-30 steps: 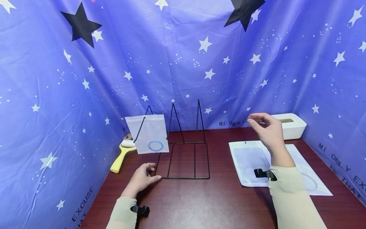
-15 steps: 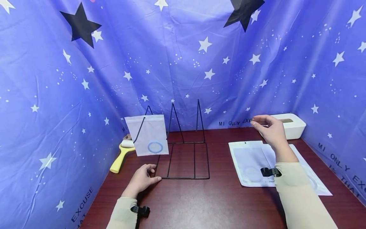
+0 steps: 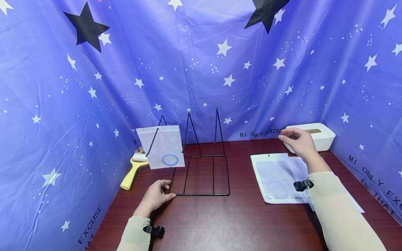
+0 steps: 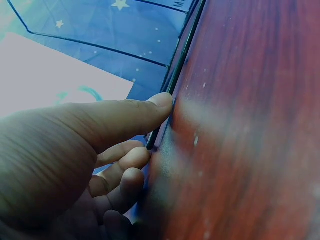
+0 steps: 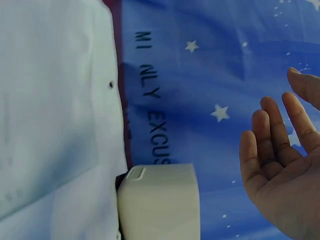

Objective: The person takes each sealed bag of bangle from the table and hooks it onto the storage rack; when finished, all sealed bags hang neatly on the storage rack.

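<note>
A black wire rack (image 3: pixel 221 195) with upright triangular dividers stands on the table. My left hand (image 3: pixel 155 196) holds its front left corner; in the left wrist view the thumb (image 4: pixel 161 100) lies on the wire and the fingertips meet it from the other side. On the leftmost divider a white zip bag (image 3: pixel 160 146) with a blue ring printed low on it sits upright. Raised above the right side of the table, my right hand (image 3: pixel 299 142) holds nothing, its fingers (image 5: pixel 270 130) loosely bent. Below it lie white pouches (image 3: pixel 271 181), overlapping each other.
A yellow-handled lint roller (image 3: pixel 132 172) lies left of the rack, a small brown object (image 3: pixel 140 150) behind it. The white tissue box (image 3: pixel 325 141) stands at the back right, near my right hand. A blue star-printed cloth (image 3: pixel 194 69) encloses the table.
My right hand has drifted a little to the right, uncovering more of the pouches. The hanging bag has swayed slightly. My left hand stays at the rack's corner.
</note>
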Demonstrator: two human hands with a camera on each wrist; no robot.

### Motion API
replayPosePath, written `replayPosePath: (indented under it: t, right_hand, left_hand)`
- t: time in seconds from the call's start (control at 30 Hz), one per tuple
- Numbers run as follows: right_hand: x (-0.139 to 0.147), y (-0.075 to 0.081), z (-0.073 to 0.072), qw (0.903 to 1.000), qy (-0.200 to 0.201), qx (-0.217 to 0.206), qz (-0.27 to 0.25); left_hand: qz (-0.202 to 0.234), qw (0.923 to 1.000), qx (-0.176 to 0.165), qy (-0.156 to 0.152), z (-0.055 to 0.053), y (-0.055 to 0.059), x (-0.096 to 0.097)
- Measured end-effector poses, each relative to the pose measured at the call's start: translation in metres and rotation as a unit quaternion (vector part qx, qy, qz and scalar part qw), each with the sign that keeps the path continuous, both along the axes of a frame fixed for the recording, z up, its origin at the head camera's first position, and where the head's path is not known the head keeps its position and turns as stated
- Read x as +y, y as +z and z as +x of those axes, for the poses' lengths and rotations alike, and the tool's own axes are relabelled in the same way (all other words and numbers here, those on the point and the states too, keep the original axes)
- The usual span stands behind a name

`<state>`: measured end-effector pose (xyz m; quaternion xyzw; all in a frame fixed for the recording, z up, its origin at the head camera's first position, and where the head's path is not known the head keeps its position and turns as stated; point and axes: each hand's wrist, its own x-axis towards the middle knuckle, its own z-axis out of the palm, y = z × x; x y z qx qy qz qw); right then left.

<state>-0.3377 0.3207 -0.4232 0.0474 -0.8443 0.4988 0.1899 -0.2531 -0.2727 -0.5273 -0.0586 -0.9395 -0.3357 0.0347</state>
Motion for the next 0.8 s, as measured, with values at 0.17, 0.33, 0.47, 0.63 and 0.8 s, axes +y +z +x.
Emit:
replayPosePath:
  t: [0.17,0.33,0.47,0.63,0.8]
  right_hand:
    - [0.009,-0.007,-0.009,0.9968,0.029,-0.058,0.048]
    - [0.015,-0.013,-0.019,0.9876,0.063,-0.103,0.101]
    - [0.018,-0.021,-0.028,0.9821,0.081,-0.118,0.123]
    - [0.021,-0.034,-0.039,0.9751,0.100,-0.133,0.147]
    - [0.022,-0.045,-0.046,0.9688,0.119,-0.157,0.149]
  left_hand:
    - [-0.003,1.0000,-0.002,0.002,0.000,0.000,0.000]
    - [-0.001,1.0000,0.002,0.002,-0.001,0.000,0.001]
    - [-0.003,1.0000,0.000,0.002,-0.001,-0.001,0.001]
    - [-0.005,1.0000,-0.001,0.002,-0.001,-0.001,0.001]
    - [-0.008,1.0000,0.002,0.002,0.000,-0.001,0.001]
